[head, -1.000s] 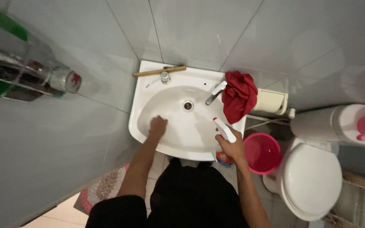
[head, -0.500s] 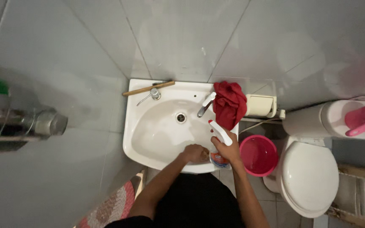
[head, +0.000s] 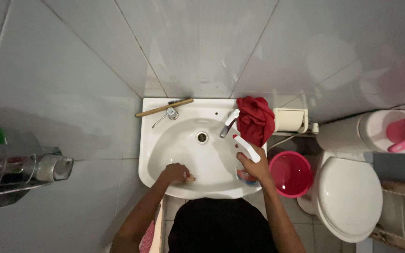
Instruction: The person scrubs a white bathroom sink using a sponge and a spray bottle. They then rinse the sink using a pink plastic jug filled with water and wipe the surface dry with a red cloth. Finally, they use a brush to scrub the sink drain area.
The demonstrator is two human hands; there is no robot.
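Observation:
My left hand [head: 176,173] rests curled against the inside of the white sink [head: 155,140], near its front left wall. Whether anything is under the fingers is not visible. My right hand [head: 257,167] grips a white spray bottle [head: 245,177] with a red and blue label. It stands on the sink's front right rim, with the trigger head pointing back and left. The drain [head: 202,137] and a chrome tap [head: 228,123] lie further back.
A red cloth [head: 255,120] is draped on the sink's right back corner. A wooden-handled brush [head: 163,108] lies along the back rim. A pink bucket [head: 290,172], a white toilet [head: 348,197] and a toilet-roll holder [head: 290,120] stand to the right. A glass shelf [head: 19,171] sticks out at left.
My left hand slid from the basin's left wall to the front right by the bottle, then back left along the front. The right hand kept hold of the bottle.

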